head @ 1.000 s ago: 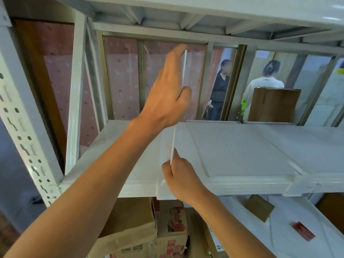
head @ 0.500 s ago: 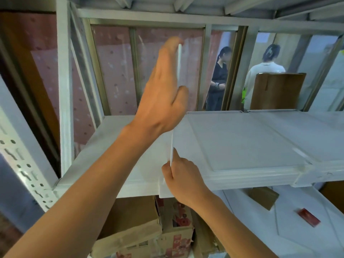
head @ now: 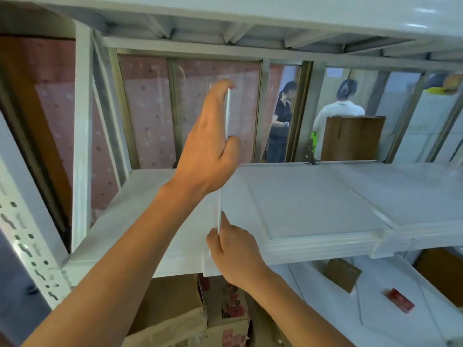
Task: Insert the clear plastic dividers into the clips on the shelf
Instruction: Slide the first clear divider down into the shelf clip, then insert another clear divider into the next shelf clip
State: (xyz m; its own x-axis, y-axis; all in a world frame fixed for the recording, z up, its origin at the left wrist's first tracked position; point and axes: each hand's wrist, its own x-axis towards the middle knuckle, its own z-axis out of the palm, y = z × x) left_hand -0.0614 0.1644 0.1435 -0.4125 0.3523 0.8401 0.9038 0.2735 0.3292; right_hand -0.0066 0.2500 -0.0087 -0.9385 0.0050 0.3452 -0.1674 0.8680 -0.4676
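A clear plastic divider point(head: 227, 113) stands on edge on the white shelf point(head: 140, 216), seen edge-on as a thin white line running from front to back. My left hand point(head: 209, 151) reaches over the shelf and grips the divider's far upper part, fingers on its left face, thumb on the right. My right hand point(head: 234, 251) pinches the divider's near lower end at the shelf's front lip. Any clip there is hidden by my hand.
White shelf panels point(head: 320, 196) extend to the right. An upper shelf point(head: 250, 11) hangs overhead and a perforated upright point(head: 27, 234) stands left. Cardboard boxes point(head: 172, 309) sit below. A red item point(head: 398, 300) lies on the lower shelf. Two people point(head: 338, 108) stand behind.
Both hands keep their hold on the divider. The view has shifted slightly; the divider stays about where it was on the shelf.
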